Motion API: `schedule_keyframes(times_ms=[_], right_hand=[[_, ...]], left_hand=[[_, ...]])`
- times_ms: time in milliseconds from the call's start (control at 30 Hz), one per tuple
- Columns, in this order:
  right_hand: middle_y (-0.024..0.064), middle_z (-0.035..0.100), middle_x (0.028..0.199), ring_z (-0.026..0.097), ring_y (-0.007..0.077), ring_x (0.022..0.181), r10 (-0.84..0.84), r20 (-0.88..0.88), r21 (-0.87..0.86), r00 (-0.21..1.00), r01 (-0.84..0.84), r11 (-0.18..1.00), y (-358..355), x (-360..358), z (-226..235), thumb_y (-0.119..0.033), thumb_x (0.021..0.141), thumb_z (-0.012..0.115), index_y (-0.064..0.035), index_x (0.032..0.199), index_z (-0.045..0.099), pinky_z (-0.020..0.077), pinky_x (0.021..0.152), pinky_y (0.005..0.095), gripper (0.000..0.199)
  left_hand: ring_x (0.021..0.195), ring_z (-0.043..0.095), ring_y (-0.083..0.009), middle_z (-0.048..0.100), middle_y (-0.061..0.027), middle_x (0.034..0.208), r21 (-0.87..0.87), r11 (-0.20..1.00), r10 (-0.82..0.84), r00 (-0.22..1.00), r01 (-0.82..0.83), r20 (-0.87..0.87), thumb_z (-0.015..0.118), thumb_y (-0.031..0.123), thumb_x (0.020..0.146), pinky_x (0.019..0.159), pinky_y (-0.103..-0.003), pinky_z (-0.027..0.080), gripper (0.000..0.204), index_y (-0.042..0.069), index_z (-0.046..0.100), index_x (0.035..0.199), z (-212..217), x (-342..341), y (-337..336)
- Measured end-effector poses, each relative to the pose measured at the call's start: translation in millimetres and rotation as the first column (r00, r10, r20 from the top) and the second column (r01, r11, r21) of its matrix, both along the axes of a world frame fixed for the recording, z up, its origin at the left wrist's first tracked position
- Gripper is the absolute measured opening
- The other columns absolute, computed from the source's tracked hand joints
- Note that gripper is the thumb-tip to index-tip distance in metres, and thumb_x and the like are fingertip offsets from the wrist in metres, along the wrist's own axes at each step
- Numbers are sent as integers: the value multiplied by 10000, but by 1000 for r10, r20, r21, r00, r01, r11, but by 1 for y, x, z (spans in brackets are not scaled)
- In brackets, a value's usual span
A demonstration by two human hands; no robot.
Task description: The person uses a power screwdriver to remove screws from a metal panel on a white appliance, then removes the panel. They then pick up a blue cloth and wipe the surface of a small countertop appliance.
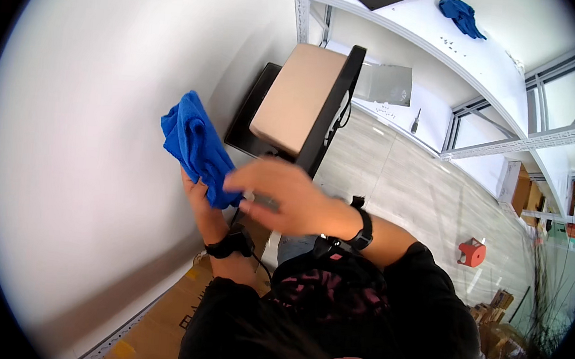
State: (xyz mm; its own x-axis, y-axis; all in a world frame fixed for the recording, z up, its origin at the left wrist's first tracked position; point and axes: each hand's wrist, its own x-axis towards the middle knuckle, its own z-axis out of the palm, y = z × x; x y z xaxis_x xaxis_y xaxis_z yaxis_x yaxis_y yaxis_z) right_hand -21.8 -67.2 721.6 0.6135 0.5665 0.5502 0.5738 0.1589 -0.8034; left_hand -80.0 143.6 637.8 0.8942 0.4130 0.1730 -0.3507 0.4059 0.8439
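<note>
A blue cloth hangs bunched and folded in front of the white wall, left of centre. My left hand grips it from below, and the cloth hides most of those fingers. Close to the cloth's lower right side is my right hand, smeared by motion. Its thumb and fingers are apart, with nothing visible held between them. Whether its fingertips touch the cloth, I cannot tell.
Beyond my hands, a beige block rests against a black panel. White shelves hold another blue cloth, a grey sheet and a screwdriver. A red stool stands at right; cardboard lies lower left.
</note>
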Motion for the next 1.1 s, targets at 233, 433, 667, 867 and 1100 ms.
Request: schedule_keyframes(times_ms=[233, 433, 667, 867, 1100], right_hand=[[71, 547, 1185, 516, 180, 1090, 27, -437, 193, 899, 65, 979, -55, 27, -2, -162, 694, 813, -30, 1256, 457, 426, 928, 333, 678], [130, 520, 1192, 528, 236, 1075, -102, -335, 232, 937, 187, 954, -113, 75, -40, -108, 693, 767, 1, 1240, 419, 429, 923, 362, 657], [181, 483, 1213, 564, 364, 994, -518, -17, -141, 855, 511, 848, -187, 143, -104, -104, 626, 704, 2, 1057, 547, 484, 805, 406, 471], [142, 456, 1207, 586, 330, 937, -172, 169, -338, 971, 220, 915, -177, 102, -121, -95, 605, 689, -232, 1255, 511, 522, 729, 395, 688], [151, 464, 1079, 577, 346, 848, -275, 195, -484, 941, 336, 808, -141, 112, -135, -105, 621, 700, -191, 1286, 478, 525, 684, 409, 707]], left_hand=[[1242, 417, -283, 396, -165, 1369, 451, 887, -107, 994, 97, -5, 622, 146, 780, 1024, -391, 342, 648, -10, 358, 1350, 44, 37, -121], [1256, 402, -337, 405, -181, 1364, 963, 271, 68, 998, -13, -6, 673, 112, 765, 1035, -395, 314, 544, 58, 497, 1278, 88, 40, -180], [1160, 452, -363, 522, -196, 1220, 983, 178, 510, 852, 31, -119, 665, 100, 766, 981, -405, 366, 419, 20, 565, 1165, 50, 26, -200], [938, 494, -306, 557, -141, 1016, 997, -6, 599, 798, -75, 64, 635, 93, 804, 873, -374, 404, 273, 3, 634, 1062, 20, 52, -202], [904, 486, -268, 521, -106, 911, 977, 146, 662, 749, -154, 19, 653, 93, 798, 860, -342, 397, 236, 15, 668, 1021, 1, 55, -198]])
